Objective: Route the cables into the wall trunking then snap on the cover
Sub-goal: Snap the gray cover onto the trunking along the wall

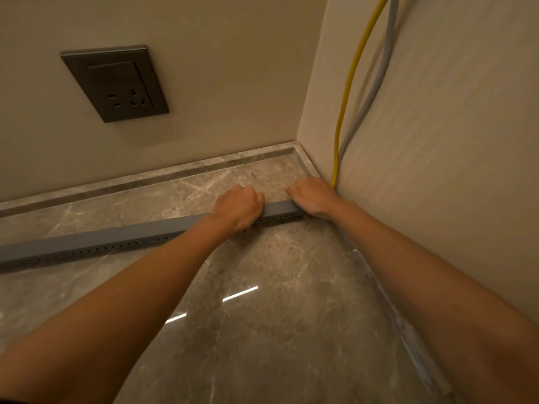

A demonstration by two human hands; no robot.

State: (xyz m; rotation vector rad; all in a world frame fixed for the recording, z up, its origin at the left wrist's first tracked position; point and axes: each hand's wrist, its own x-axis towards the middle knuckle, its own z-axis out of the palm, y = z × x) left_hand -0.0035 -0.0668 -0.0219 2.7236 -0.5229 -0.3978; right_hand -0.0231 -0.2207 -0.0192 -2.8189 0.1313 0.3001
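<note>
A long grey slotted trunking (96,243) lies on the marble floor, running from the left edge toward the right wall. Its flat grey cover sits on top along its length. My left hand (237,209) curls over the trunking near its right end, fingers wrapped over the far side. My right hand (313,198) presses on the very end of it, next to the wall. A yellow cable (348,91) and a grey cable (376,86) hang down the right wall and disappear behind my right hand at the trunking's end.
A dark wall socket (115,83) is set in the far wall at upper left. A marble skirting (175,173) runs along the far wall and along the right wall. Polished marble floor (277,330) spreads below my forearms.
</note>
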